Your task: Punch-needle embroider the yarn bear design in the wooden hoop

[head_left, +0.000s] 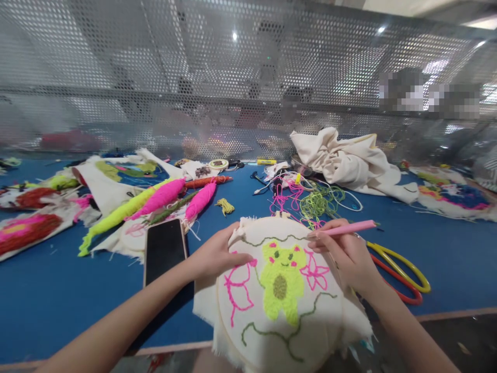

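An embroidery hoop (pixel 322 331) with white cloth leans at the table's front edge. Stitched on it are a lime-yellow bear (pixel 285 290), pink flower outlines (pixel 314 270) and dark green wavy lines. My left hand (pixel 219 251) grips the hoop's upper left rim, thumb lying on the cloth near a pink flower. Between the fingers of my right hand (pixel 344 254) is a pink-handled punch needle (pixel 355 228), held almost level. Its tip is at the upper right of the cloth, by the end of a green stitched line; whether it pierces the cloth I cannot tell.
A phone (pixel 165 251) lies left of the hoop, near pink yarn bundles (pixel 163 198) and a yellow one (pixel 120 210). Tangled green yarn (pixel 320 202) and crumpled cream cloth (pixel 345 160) lie behind. Yellow and red loop handles (pixel 404 269) rest at right. A perforated metal panel (pixel 217 77) closes the back.
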Action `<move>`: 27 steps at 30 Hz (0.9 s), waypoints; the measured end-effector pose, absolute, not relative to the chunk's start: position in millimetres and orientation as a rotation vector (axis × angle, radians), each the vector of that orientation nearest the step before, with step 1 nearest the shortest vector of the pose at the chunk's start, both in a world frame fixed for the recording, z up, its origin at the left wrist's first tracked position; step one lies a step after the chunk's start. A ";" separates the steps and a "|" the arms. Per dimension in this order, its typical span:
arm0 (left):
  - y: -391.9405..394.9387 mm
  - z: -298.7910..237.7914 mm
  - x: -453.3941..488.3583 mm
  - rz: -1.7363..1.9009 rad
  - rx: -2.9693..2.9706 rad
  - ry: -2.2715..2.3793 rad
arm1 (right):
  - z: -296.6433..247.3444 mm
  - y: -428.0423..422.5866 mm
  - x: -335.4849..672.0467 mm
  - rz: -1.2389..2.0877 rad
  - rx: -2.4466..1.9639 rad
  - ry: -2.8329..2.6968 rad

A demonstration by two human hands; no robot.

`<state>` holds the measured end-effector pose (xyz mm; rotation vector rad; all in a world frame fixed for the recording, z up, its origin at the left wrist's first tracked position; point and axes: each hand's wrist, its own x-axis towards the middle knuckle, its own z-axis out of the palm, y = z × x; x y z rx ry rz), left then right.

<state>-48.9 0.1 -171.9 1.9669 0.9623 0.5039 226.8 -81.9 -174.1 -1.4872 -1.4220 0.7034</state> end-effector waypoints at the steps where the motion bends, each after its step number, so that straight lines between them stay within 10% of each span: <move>1: 0.3 -173.0 -48.6 0.500 1.963 0.974 | -174.3 -81.6 227.5 0.717 -1.488 -1.412; 27: -2.6 -186.7 -46.7 0.501 1.870 1.057 | -194.3 -64.6 225.6 0.327 -1.610 -1.751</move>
